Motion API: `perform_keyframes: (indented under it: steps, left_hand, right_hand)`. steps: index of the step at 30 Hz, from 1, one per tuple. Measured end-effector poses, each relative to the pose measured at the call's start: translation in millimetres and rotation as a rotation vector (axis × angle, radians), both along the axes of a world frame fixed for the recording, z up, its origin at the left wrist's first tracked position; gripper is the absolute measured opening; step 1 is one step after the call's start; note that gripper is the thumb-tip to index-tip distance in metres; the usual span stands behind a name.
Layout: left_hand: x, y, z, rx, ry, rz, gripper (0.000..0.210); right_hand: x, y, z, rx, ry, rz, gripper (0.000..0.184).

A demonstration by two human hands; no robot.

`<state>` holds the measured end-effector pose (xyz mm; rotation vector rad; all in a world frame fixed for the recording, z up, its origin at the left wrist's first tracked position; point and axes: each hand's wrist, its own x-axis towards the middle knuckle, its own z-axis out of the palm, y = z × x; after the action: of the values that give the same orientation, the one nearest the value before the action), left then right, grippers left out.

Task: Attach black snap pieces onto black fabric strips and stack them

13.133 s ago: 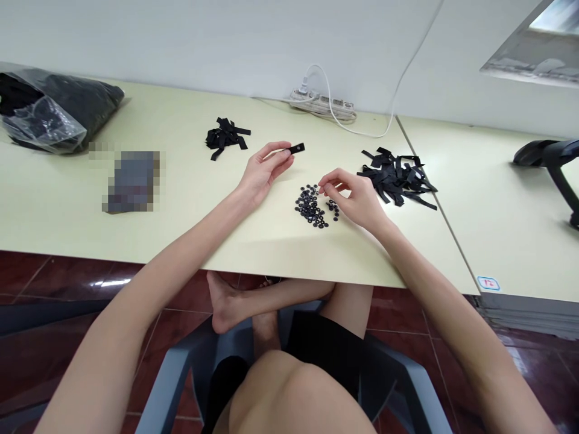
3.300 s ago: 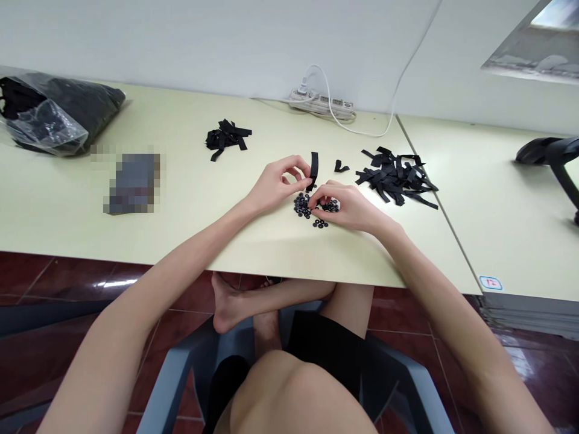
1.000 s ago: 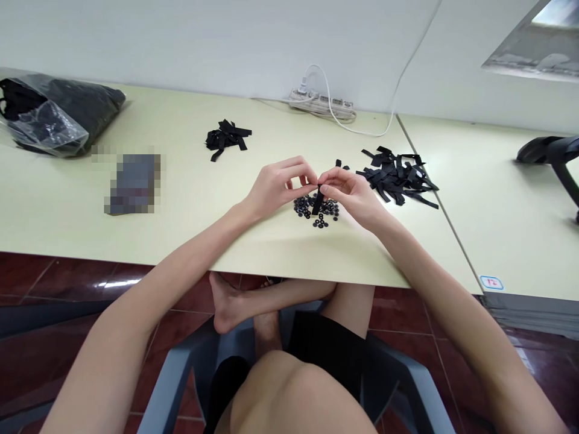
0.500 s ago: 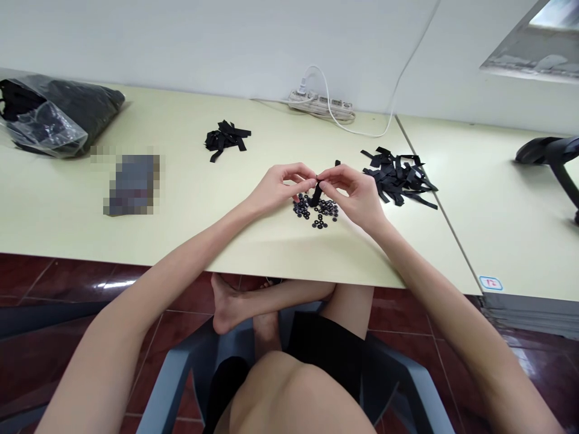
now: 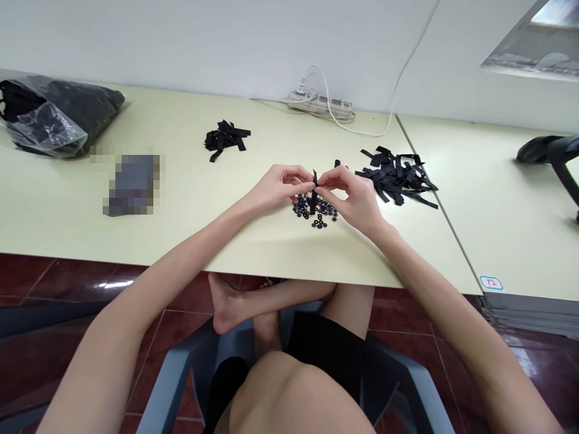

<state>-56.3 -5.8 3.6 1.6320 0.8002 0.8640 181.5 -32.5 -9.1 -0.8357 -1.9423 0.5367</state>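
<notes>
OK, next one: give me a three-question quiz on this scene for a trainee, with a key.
1. True or false: only the left hand touches the held black strip.
2. What shows around that strip's lower end? A) a power strip B) small black discs C) a plastic bag
3. Fill in: the larger strip pile lies to the person's ____.

Key: 1. False, the right hand pinches it too. 2. B. 3. Right.
</notes>
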Motion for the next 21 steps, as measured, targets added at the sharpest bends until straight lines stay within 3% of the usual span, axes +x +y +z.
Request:
perform_keyframes:
  steps: [7, 14, 21]
  left_hand:
    - [1.8, 6.1, -6.8, 0.001, -0.060, -0.002, 0.030]
    - [0.5, 9.1, -6.1, 0.005, -0.099, 0.077, 0.036]
    - [1.0, 6.8, -4.9, 0.027, -0.092, 0.137, 0.037]
  right_hand:
    - [-1.5, -1.8, 4.1, -0.011, 0.034, -0.035, 0.007]
    - [1.0, -0.8, 6.4, -0.067, 0.101, -0.133, 0.010]
    - [-1.4, -4.0, 9.0, -0.134, 0.182, -0.113, 0.010]
